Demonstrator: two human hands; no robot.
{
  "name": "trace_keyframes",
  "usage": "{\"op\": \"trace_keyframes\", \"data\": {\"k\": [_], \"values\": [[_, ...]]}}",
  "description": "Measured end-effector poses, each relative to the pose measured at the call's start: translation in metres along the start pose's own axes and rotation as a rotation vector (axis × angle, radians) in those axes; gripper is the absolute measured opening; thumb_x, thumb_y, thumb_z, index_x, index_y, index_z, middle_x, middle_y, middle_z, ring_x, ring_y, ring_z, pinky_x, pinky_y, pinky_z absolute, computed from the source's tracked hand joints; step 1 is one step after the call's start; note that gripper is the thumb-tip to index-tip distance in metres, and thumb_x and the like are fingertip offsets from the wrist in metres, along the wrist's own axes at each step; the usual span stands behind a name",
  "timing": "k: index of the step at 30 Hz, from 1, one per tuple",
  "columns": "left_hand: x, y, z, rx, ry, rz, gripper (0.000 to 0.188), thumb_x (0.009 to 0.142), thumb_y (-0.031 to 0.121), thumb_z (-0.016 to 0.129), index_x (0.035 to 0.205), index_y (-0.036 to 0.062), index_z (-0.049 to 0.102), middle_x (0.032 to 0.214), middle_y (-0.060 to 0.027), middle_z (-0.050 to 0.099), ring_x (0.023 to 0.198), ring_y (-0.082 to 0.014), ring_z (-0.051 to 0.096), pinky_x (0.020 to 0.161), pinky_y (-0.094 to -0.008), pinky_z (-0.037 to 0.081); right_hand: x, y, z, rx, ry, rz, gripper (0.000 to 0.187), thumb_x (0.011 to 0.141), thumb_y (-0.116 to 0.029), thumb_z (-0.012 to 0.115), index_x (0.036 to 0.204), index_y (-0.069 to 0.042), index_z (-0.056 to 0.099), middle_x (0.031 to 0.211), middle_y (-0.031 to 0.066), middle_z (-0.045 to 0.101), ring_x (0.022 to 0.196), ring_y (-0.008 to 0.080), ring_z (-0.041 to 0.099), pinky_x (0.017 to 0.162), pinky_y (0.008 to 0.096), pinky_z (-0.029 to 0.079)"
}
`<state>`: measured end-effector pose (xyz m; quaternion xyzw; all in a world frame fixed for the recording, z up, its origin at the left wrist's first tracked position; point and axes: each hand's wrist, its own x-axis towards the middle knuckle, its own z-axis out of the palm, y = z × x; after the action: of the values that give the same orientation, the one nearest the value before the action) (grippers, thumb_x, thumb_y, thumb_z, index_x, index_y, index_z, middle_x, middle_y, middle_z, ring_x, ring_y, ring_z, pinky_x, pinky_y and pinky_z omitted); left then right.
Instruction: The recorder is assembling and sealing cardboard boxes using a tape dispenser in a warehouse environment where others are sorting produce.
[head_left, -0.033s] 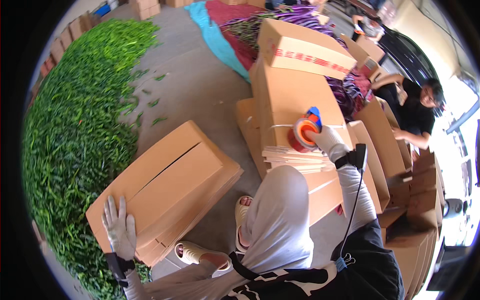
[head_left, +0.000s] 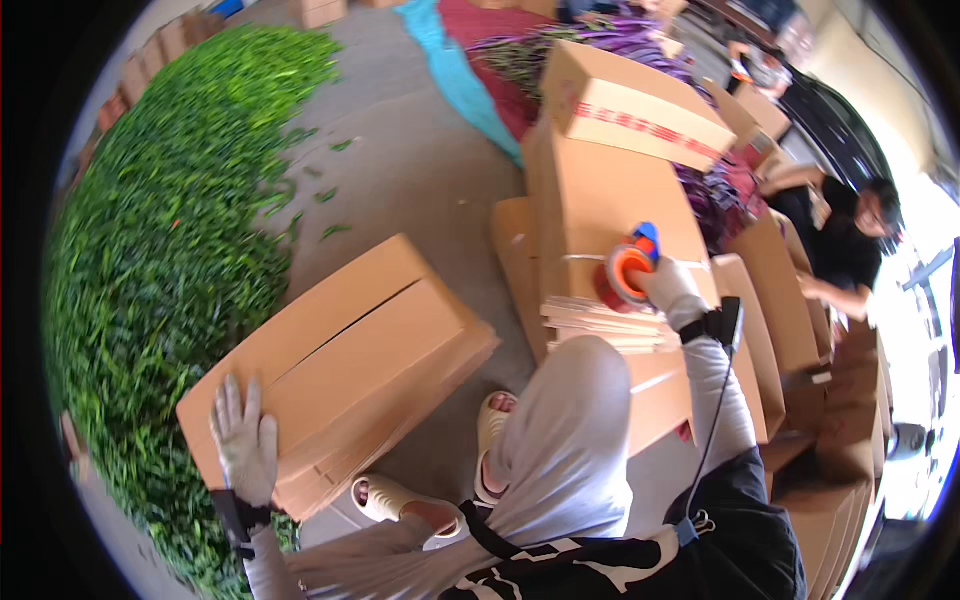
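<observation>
My left hand [head_left: 245, 445], in a pale glove, lies flat with fingers stretched on the near left corner of a brown cardboard box [head_left: 370, 350]. This box has a dark slit along its top and rests on several flattened cartons. My right hand [head_left: 674, 288], also gloved, is closed round a tape dispenser [head_left: 627, 272] with an orange core, red tape and a blue end. The dispenser is over a strapped stack of flat cartons [head_left: 630, 200] beside my raised knee. The fingers' far side is hidden.
A large heap of green peppers [head_left: 170, 250] spreads along the left. Another box [head_left: 640, 110] sits atop the carton stack. Purple eggplants [head_left: 710, 200] lie behind, near red and blue sheets [head_left: 455, 75]. At right, a person in black [head_left: 845, 235] is among open cartons [head_left: 770, 290].
The scene has shifted slightly to the right in the picture. Both hands keep their places, the left on the box and the right on the tape dispenser.
</observation>
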<state>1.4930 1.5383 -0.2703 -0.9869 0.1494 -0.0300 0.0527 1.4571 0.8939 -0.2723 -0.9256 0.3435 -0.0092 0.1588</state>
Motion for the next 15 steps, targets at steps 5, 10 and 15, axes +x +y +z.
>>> {"op": "trace_keyframes", "data": {"k": [5,10,15], "values": [[0.02,0.031,-0.005,-0.037,-0.032,-0.043,0.063,0.097,0.028,0.048,0.154,0.0064,0.031,0.159,-0.019,0.03,0.148,-0.0368,0.027,0.119,-0.056,0.018,0.013,-0.096,0.016,0.224,0.062,-0.231,0.044,0.081,-0.013,0.066,0.117,0.006,0.05,0.088,0.0246,0.068,0.079,0.0373,0.071,0.073,0.0441,0.057],[0.003,0.036,-0.006,-0.014,0.023,-0.263,0.066,0.097,0.034,0.046,0.152,0.0005,0.031,0.16,-0.0163,0.031,0.148,-0.0313,0.028,0.119,-0.0544,0.019,-0.064,-0.296,0.036,1.126,-0.656,-0.888,0.053,0.079,-0.016,0.076,0.123,0.0,0.051,0.118,0.0163,0.06,0.109,0.0216,0.06,0.096,0.0355,0.048],[0.013,0.042,0.007,-0.157,0.176,-0.198,0.061,0.098,0.033,0.047,0.148,-0.0006,0.039,0.154,-0.0183,0.04,0.144,-0.0333,0.035,0.119,-0.051,0.022,-0.109,-0.37,0.075,0.419,-0.308,-1.498,0.07,0.071,-0.042,0.087,0.118,-0.003,0.053,0.108,0.0198,0.058,0.102,0.0397,0.06,0.091,0.0457,0.049]]}}
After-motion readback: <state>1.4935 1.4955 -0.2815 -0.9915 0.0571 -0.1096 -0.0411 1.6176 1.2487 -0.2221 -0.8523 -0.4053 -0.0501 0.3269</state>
